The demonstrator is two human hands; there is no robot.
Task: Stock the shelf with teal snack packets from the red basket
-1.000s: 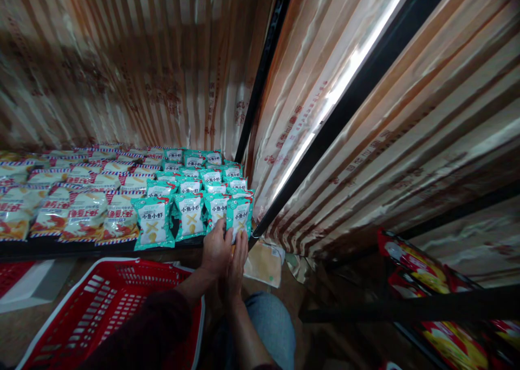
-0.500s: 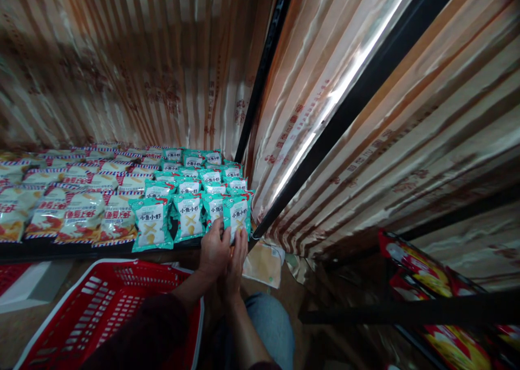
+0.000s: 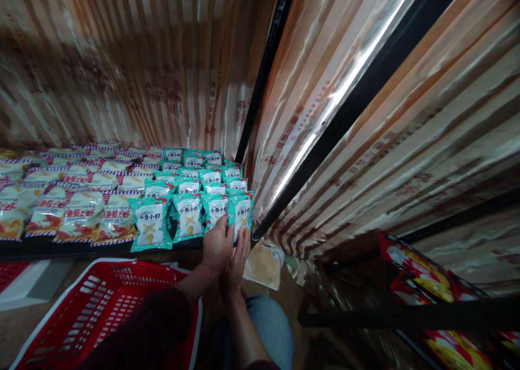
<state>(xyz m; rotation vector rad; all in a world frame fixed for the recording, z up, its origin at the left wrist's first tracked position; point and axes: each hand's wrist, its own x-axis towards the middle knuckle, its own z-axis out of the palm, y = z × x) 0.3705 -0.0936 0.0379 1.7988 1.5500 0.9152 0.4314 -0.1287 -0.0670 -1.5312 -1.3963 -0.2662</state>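
Teal-and-white snack bags stand in rows on a black shelf. At the front row's right end is a snack bag (image 3: 242, 208), with both my hands at its lower part. My left hand (image 3: 217, 246) is closed, its thumb side by this bag's left edge and its fingers against the neighbouring teal bag (image 3: 215, 205). My right hand (image 3: 238, 259) presses its fingers on the end bag's lower front. The hands touch each other, and some fingertips are hidden. Further left in that row stand two more teal bags, including a slightly tilted bag (image 3: 150, 221).
White-and-red snack bags (image 3: 79, 213) fill the shelf's left side. Below stands a red basket (image 3: 97, 305) with a white rim. A black post (image 3: 325, 118) slants up on the right before striped sheeting. Red-and-yellow packets (image 3: 418, 267) lie at lower right.
The end bag has shifted slightly right and back, lining up more with its neighbour. My hands have moved a little with it, and the left fingers have straightened somewhat.
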